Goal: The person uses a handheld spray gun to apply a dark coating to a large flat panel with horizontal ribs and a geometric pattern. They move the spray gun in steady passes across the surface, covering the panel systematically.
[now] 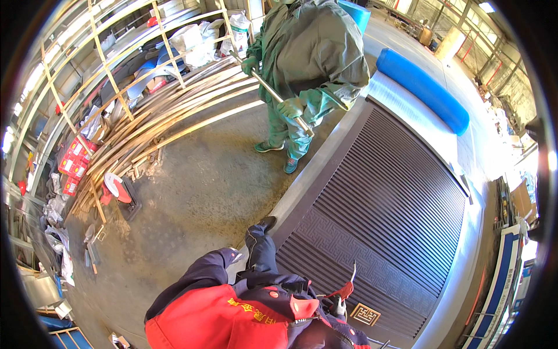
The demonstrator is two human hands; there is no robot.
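My right hand point(338, 306), in a dark and pale glove, is closed on a red tool with a thin, bent metal rod point(343, 291); its exact kind I cannot make out. The tool is above the lower part of a large dark ribbed panel point(383, 198) with a band of raised pattern. Beside that hand, a gold square emblem with a lattice design point(365, 314) lies on the panel. Of my left hand point(237, 256) only a small pale bit shows past the dark sleeve, near the panel's grey support edge; its fingers are hidden.
Across from me, a person in dark green clothes point(314, 52) holds a long wooden stick point(273, 92) in gloved hands. A blue roll point(423, 90) lies at the panel's far end. Long timber strips point(174, 110), red boxes point(75, 160) and a cutting machine point(119, 192) are on the left.
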